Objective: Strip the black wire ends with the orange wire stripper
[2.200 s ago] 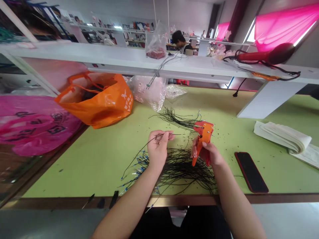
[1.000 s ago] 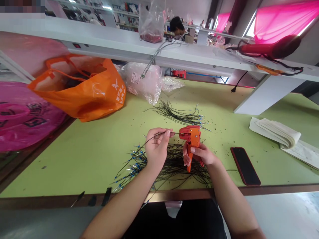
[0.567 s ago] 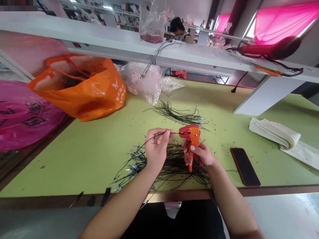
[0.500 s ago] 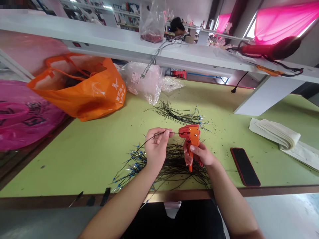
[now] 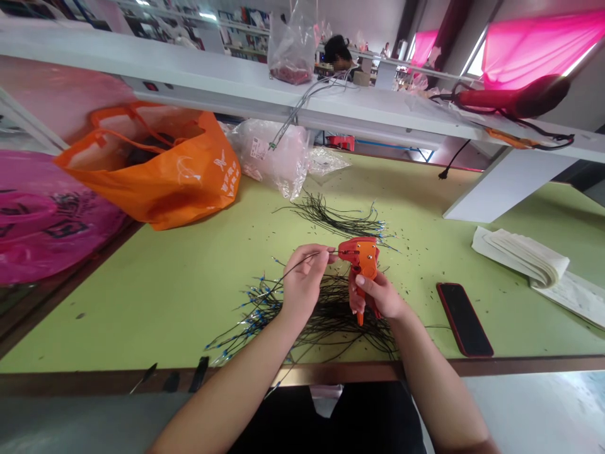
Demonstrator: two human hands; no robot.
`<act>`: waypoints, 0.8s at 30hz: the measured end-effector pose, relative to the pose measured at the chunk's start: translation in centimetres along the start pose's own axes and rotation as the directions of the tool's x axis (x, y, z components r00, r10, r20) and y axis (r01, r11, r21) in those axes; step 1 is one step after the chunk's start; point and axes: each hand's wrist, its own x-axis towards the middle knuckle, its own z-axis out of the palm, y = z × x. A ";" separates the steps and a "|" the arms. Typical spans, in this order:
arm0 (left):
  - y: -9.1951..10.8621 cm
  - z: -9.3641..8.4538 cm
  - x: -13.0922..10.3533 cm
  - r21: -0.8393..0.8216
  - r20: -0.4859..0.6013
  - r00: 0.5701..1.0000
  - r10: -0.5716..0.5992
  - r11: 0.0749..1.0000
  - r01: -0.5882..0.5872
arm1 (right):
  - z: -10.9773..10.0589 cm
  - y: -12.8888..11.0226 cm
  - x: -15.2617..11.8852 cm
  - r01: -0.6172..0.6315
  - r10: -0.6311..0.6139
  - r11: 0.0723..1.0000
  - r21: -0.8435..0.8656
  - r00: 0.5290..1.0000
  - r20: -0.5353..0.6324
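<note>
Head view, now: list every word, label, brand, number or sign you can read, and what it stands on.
No text reads with certainty.
Orange bag: white logo and characters, too blurred.
Pink bag: dark characters, creased and blurred.
White label on clear bag: print too small.
Orange-and-red tool: no lettering visible.

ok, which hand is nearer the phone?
Right. The right hand grips the orange-red tool, just left of the phone and not touching it. The left hand is farther left, beyond the tool, pinching a black wire.
</note>
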 end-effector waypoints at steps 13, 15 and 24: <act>-0.7 -1.0 1.3 0.134 -0.057 0.986 0.158 0.980 -0.149 | 1.0 0.7 0.4 0.064 -0.066 0.996 0.067 0.997 0.031; -0.5 -0.4 1.0 0.085 -0.075 0.987 0.139 0.988 -0.133 | 1.1 0.8 0.5 0.067 -0.073 0.993 0.093 0.995 0.064; 0.3 -2.9 2.9 0.063 -0.292 0.931 0.220 0.976 -0.211 | 0.1 -1.7 -0.4 0.307 -0.280 0.947 0.095 0.933 -0.225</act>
